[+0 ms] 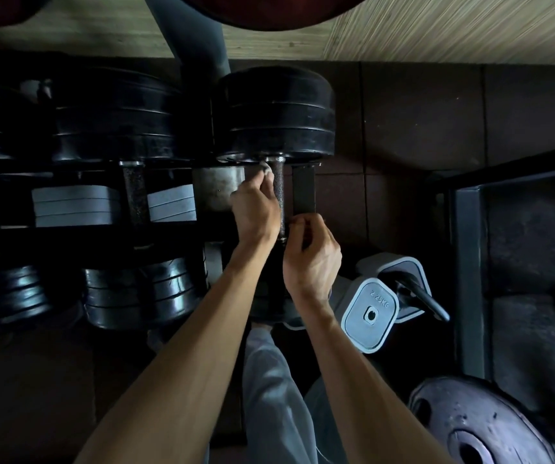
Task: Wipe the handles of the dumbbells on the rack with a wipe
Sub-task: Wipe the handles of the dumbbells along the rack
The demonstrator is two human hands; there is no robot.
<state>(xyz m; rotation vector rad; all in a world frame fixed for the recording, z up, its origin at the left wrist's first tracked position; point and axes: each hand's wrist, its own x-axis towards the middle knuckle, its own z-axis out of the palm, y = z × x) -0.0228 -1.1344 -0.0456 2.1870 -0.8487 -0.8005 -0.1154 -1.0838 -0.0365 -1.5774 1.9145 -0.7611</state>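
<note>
A black dumbbell [276,112] lies on the dark rack [304,192], its knurled metal handle [279,192] running toward me. My left hand [256,209] pinches a small greyish wipe [264,167] against the far end of that handle, just under the big black weight. My right hand [313,259] is at the handle's near end with curled fingers, gripping the rack bar or the dumbbell's near end; I cannot tell which. Two more dumbbells [115,118] with metal handles [136,195] lie to the left.
Grey plates [75,205] sit on a lower shelf. A grey 2.25 kg weight [371,316] with a black handle stands on the floor at right, near a large dark plate [477,426] and a metal frame [470,262]. My trouser leg [269,380] is below.
</note>
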